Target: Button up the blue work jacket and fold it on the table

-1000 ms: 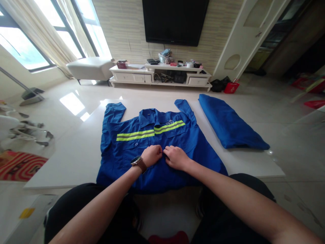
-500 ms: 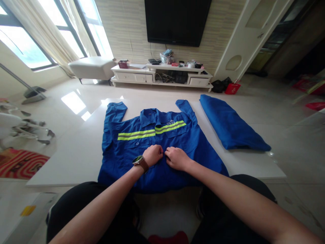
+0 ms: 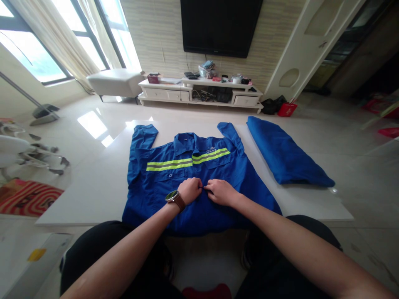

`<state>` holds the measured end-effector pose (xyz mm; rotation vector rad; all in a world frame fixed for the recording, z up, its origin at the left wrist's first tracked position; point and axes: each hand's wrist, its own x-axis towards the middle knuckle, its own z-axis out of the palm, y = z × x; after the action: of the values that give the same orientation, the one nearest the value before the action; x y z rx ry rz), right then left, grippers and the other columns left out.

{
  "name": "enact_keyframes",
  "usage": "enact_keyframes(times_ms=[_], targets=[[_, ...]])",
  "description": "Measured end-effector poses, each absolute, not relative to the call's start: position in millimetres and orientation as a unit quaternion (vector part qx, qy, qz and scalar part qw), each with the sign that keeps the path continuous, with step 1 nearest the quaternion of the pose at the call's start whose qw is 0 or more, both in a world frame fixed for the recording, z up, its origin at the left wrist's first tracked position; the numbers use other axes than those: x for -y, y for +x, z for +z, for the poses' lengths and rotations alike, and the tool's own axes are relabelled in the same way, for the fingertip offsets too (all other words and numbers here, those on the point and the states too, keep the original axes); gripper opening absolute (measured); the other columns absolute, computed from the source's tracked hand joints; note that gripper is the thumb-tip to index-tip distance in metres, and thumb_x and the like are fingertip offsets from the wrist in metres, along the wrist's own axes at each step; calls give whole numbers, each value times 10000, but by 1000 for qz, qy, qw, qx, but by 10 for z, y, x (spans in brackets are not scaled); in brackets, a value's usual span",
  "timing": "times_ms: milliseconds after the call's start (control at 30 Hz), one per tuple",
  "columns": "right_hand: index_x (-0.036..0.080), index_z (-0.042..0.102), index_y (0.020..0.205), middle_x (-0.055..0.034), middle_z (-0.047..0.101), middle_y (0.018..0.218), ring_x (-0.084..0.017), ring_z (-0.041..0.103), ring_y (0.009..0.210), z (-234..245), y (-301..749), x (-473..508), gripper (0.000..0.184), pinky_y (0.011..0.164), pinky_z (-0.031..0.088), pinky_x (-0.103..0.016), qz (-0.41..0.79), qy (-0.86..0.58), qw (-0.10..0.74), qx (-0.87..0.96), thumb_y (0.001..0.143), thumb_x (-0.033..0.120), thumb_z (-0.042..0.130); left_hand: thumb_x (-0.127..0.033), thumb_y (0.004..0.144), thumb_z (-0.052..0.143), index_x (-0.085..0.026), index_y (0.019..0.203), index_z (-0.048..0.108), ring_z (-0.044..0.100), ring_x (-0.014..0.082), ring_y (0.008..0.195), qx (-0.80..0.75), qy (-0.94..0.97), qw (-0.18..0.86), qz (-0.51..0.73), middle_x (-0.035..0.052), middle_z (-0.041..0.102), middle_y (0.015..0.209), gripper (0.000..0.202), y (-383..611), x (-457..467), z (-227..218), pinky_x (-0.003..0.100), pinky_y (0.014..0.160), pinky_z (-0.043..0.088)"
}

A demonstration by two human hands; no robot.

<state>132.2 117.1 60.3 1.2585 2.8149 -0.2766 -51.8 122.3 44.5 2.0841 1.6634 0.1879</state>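
Note:
A blue work jacket with a yellow-and-grey reflective stripe across the chest lies front up on the white table, collar away from me. My left hand, with a watch on its wrist, is closed in a pinch on the jacket's front, near the middle line below the stripe. Just to its right, my right hand pinches the front of the same jacket, fingers bent. The fingertips nearly meet, and the bit of cloth between them is too small to make out.
A folded blue cloth lies on the table's right side. Beyond the table stand a white TV cabinet with small items on it and a pale bench. At left on the floor is a red patterned box.
The right hand's fingers have shifted slightly at the jacket's front, one now stretched toward the left hand. The left hand keeps its pinch. The whole view has moved a little.

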Motion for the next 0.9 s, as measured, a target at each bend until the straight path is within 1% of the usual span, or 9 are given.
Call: enact_keyframes(times_ms=[167, 367, 567, 800, 900], targets=[[161, 728, 1109, -109, 671, 1031, -212, 633, 960, 591, 1317, -1176, 290, 821, 468, -283, -98, 402, 31, -910, 952, 259, 504, -221, 827, 604, -234, 951, 714, 669, 214, 867, -603, 759, 234, 72, 65, 730, 939, 167, -514, -1214, 436, 272, 726, 447], [160, 730, 1099, -102, 670, 1021, -203, 635, 940, 590, 1321, -1192, 285, 805, 461, -275, -99, 395, 32, -913, 956, 257, 503, -224, 819, 594, -240, 950, 707, 670, 212, 846, -600, 764, 226, 79, 52, 733, 933, 174, -519, -1222, 376, 275, 678, 426], [160, 737, 1066, -102, 673, 994, -202, 638, 918, 581, 1326, -1200, 290, 790, 453, -279, -95, 395, 32, -913, 964, 264, 486, -226, 819, 595, -251, 939, 702, 669, 197, 838, -605, 763, 218, 75, 33, 733, 927, 162, -517, -1223, 373, 269, 668, 419], [157, 739, 996, -104, 660, 1044, -207, 627, 974, 553, 1323, -1189, 240, 814, 454, -276, -102, 381, 31, -918, 940, 240, 520, -228, 821, 598, -249, 939, 696, 663, 189, 824, -602, 763, 221, 82, 32, 735, 928, 155, -517, -1225, 354, 263, 656, 409], [152, 731, 1018, -108, 659, 1043, -208, 627, 965, 547, 1316, -1183, 240, 809, 456, -278, -100, 381, 28, -919, 934, 239, 523, -223, 817, 599, -247, 933, 697, 663, 191, 824, -603, 763, 220, 81, 33, 735, 925, 154, -514, -1222, 356, 265, 657, 409]])
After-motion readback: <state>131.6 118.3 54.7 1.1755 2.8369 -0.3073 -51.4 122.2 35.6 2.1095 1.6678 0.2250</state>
